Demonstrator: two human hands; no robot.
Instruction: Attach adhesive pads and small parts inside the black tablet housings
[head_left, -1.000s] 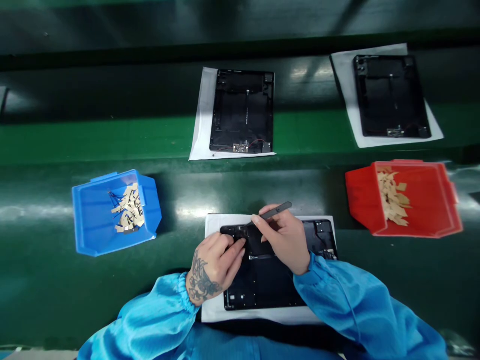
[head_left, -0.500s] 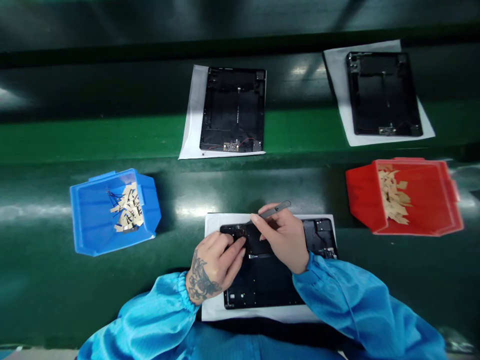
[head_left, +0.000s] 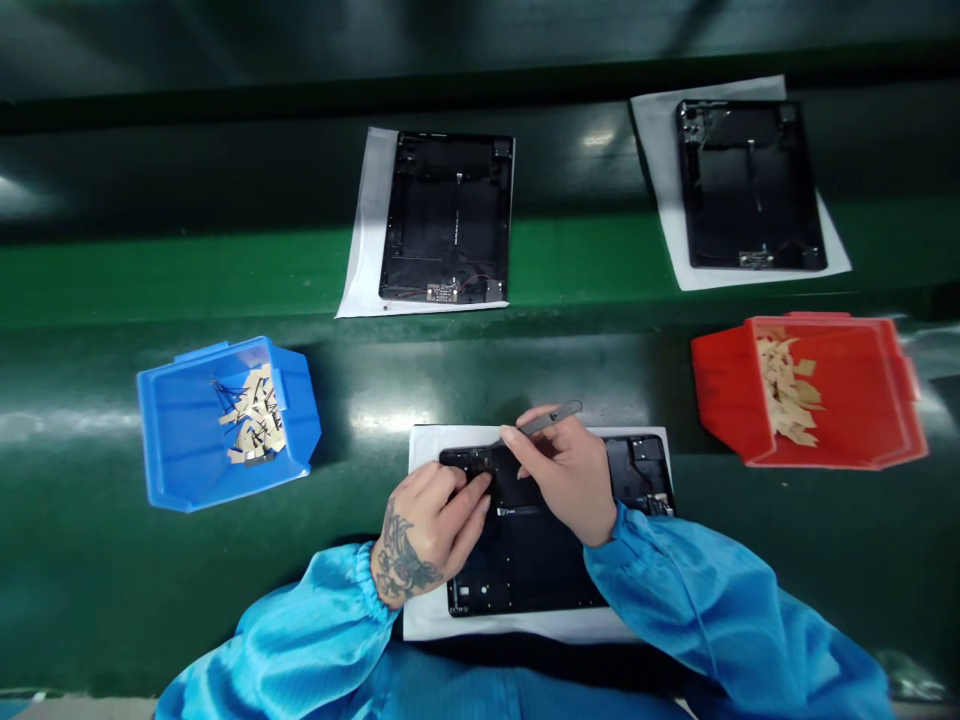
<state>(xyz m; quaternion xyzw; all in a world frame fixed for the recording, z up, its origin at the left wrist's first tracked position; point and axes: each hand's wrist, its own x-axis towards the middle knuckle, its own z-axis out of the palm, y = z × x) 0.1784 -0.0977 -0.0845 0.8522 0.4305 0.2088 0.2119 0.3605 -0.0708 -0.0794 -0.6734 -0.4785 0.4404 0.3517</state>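
Observation:
A black tablet back housing lies on a white sheet before me, with small parts and a short flat cable inside. My right hand grips grey tweezers, their tips pointing down at the housing's upper left corner. Close by, my left hand has its thumb and fingers drawn together at the same corner, against a small dark part. Whatever lies between those fingertips is too small and hidden to make out.
At left stands a blue bin holding tan paper-backed pieces with dark wires. A red bin with tan pieces is at right. Beyond, two more black housings rest on white sheets along a green conveyor belt.
Both far housings and their sheets have shifted left along the belt. My hands and the tweezers hold almost the same position over the near housing.

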